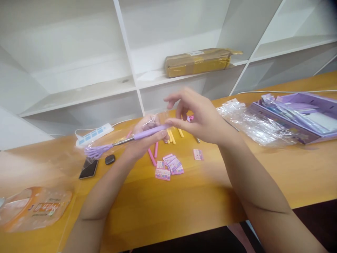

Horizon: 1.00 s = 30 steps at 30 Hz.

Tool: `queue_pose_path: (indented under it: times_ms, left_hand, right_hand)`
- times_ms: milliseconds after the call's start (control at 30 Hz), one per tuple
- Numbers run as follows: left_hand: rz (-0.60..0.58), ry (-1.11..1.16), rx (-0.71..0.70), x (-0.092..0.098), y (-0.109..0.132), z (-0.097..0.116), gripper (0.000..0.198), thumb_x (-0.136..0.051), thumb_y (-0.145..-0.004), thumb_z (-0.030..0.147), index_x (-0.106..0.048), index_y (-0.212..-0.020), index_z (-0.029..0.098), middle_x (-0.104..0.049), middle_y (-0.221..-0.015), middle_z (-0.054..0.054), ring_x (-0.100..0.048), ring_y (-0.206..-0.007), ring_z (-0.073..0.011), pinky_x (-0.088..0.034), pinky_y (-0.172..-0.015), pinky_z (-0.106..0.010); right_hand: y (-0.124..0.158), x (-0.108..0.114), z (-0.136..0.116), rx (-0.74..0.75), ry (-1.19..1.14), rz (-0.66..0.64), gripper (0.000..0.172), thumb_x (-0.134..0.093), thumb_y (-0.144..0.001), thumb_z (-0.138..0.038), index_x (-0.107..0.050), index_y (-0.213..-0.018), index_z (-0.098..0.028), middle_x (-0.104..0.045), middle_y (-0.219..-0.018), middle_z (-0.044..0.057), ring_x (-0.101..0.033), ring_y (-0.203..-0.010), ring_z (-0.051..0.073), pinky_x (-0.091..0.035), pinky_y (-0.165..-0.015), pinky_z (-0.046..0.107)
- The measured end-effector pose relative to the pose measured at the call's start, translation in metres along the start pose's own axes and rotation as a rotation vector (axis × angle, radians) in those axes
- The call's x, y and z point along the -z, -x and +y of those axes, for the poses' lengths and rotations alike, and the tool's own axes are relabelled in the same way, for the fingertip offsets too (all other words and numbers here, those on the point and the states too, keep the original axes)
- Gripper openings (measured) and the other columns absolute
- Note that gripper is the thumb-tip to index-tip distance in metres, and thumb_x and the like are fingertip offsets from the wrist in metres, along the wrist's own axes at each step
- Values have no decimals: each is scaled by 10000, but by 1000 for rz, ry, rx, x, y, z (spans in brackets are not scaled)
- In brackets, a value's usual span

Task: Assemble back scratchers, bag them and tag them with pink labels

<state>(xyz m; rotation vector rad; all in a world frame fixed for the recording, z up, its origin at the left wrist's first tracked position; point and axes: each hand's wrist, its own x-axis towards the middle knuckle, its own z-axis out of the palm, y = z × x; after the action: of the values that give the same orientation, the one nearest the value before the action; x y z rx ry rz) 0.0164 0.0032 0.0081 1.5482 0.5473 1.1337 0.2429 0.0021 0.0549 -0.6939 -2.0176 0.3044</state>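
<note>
A purple back scratcher (147, 133) with a telescopic metal shaft and a claw-shaped head lies across my left hand (140, 147), which is closed around its handle. Clear plastic film surrounds it, showing near the head and at the handle's end. My right hand (198, 116) is at that end, thumb by the handle's tip, its fingers apart and curved. Below both hands, pink handles (152, 157), yellow handles (172, 137) and several small printed cards (173, 164) lie on the table. One card (198, 154) is off to the right.
On the right, clear plastic bags (260, 126) lie beside a purple box (292, 126) holding packaged items. A power strip (94, 134), phone (88, 168), small black case (110, 159) and orange-printed bag (50, 207) are on the left. A taped carton (198, 65) rests on the shelf.
</note>
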Motion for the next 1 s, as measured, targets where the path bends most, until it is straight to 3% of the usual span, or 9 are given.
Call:
queue_pose_path:
  times_ms: [100,200,400,533,667,833,1000]
  left_hand:
    - [-29,38,44,2,-1,-2,356,-913,-857,338,-618,-1006,205,-744,-839,-1,-755,-757,-159,-627,-730,-302]
    - [-77,77,73,1,-1,0,350,-925,-841,314,-618,-970,209,-730,-844,6,-742,-748,-141,-622,-732,-286]
    - [-115,142,138,-4,-3,8,351,-939,-812,328,-622,-909,211,-674,-808,10,-708,-720,-139,-617,-693,-290]
    - [-135,198,161,0,-4,7,366,-941,-796,327,-611,-904,214,-694,-837,-5,-715,-739,-145,-602,-677,-282]
    - [-164,207,153,2,-4,7,346,-914,-815,323,-603,-920,214,-720,-870,-16,-717,-729,-150,-597,-682,-301]
    - [-142,183,139,-1,-4,9,354,-916,-808,323,-604,-940,219,-742,-892,-13,-723,-735,-141,-594,-693,-295]
    - [-85,166,127,-1,-3,8,374,-917,-814,340,-581,-935,228,-749,-899,-10,-735,-755,-147,-617,-722,-307]
  right_hand:
    - [0,0,3,-98,-163,-153,359,-817,-964,-487,-692,-1141,-200,-690,-904,11,-582,-725,122,-453,-637,271]
    - [0,-4,7,-169,-351,-183,372,-847,-941,-461,-679,-1139,-195,-628,-780,-30,-559,-699,107,-445,-620,253]
    - [-2,-6,12,-225,-576,-260,427,-894,-891,-383,-661,-1193,-193,-698,-881,-9,-647,-721,107,-502,-619,239]
    - [-2,-3,15,-249,-683,-312,497,-912,-863,-340,-634,-1244,-185,-675,-824,-37,-649,-645,94,-498,-576,230]
    - [-3,-3,21,-218,-752,-300,500,-894,-879,-368,-642,-1270,-187,-676,-882,-31,-635,-617,72,-488,-563,228]
    - [-6,-6,27,-263,-756,-375,453,-907,-865,-349,-657,-1201,-176,-701,-820,-30,-661,-646,92,-526,-600,232]
    - [-6,-15,33,-276,-820,-291,443,-948,-831,-366,-659,-1122,-197,-701,-764,-42,-639,-598,91,-515,-564,232]
